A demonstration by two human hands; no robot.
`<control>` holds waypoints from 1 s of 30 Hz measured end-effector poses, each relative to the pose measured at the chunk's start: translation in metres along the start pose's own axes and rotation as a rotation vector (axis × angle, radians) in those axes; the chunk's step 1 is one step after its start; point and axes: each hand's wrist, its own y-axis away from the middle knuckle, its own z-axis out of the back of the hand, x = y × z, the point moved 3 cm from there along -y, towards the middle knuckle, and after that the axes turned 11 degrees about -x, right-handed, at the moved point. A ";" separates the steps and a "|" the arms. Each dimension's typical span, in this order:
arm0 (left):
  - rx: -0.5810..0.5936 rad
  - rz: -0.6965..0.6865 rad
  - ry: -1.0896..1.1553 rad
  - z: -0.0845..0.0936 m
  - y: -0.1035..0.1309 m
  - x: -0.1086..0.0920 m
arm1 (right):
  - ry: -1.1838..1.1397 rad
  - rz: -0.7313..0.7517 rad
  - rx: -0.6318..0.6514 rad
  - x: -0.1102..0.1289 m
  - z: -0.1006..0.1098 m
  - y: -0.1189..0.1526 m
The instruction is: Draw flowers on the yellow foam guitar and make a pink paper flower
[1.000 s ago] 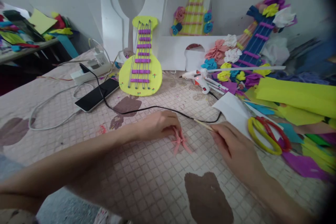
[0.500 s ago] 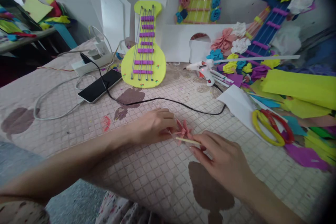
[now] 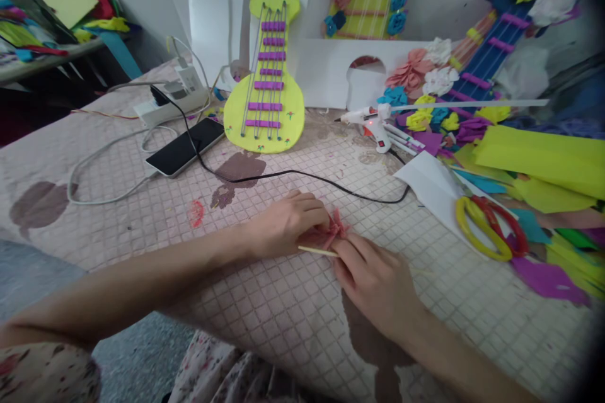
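Both my hands meet low over the tablecloth around a small pink paper flower [image 3: 337, 225] with narrow pointed petals. My left hand [image 3: 290, 223] is closed on the flower's left side, its fingertips partly hidden. From the right, my right hand [image 3: 373, 277] is closed on a thin pale wooden stick [image 3: 316, 251], which points left below the flower. Its fingers also touch the flower's lower edge. Beyond the hands stands a yellow paper guitar [image 3: 265, 110] with purple bars and grey strings.
A white glue gun [image 3: 373, 126] rests at the back, its black cable [image 3: 293, 172] crossing the table. At right lie red-and-yellow-handled scissors [image 3: 489, 227] and coloured paper sheets [image 3: 543, 157]. A phone [image 3: 186, 146] and power strip [image 3: 172, 104] are at left. A blue flowered guitar [image 3: 496, 56] leans behind.
My right hand has moved left and closer to my left hand, and the stick's tip has shifted left with it. The view has shifted slightly.
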 end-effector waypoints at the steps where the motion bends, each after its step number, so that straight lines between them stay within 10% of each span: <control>1: -0.006 0.007 -0.003 0.000 0.000 0.000 | -0.003 -0.004 -0.003 -0.001 0.000 0.001; 30: -0.146 0.030 0.365 0.015 -0.004 0.000 | -0.200 -0.281 0.001 -0.028 0.014 0.005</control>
